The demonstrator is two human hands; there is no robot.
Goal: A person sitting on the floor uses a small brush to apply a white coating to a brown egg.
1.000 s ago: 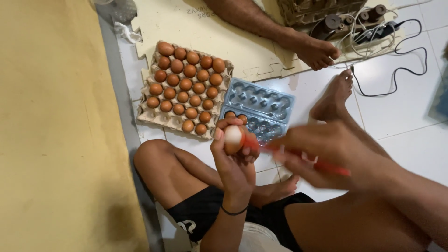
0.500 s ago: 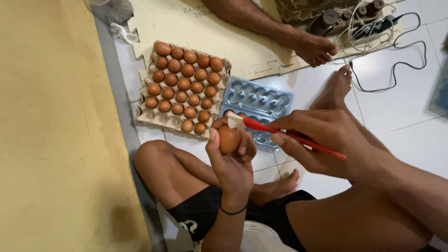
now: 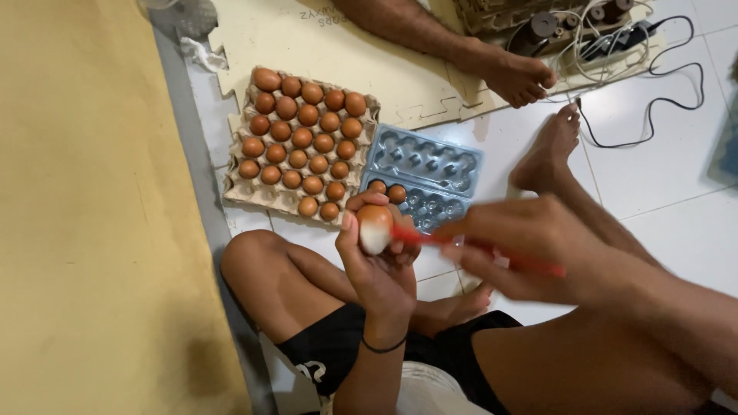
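My left hand [image 3: 378,265] holds a brown egg [image 3: 374,227] upright in its fingertips; the egg's lower half looks white. My right hand [image 3: 530,247] grips a red brush [image 3: 477,250] whose tip touches the egg's right side. Just beyond lies an open blue-grey plastic egg carton [image 3: 430,178] with two brown eggs in its near-left cells. To its left sits a cardboard tray [image 3: 300,142] filled with several brown eggs.
I sit cross-legged on white floor tiles. A tan mat [image 3: 92,230] covers the left. Another person's foot [image 3: 511,73] rests on a beige foam mat [image 3: 323,38] at the top. Black and white cables with a power strip [image 3: 623,38] lie top right.
My left hand turned the egg so its white part faces me, and lifted it slightly. My right hand shifted the brush, now blurred with motion against the egg.
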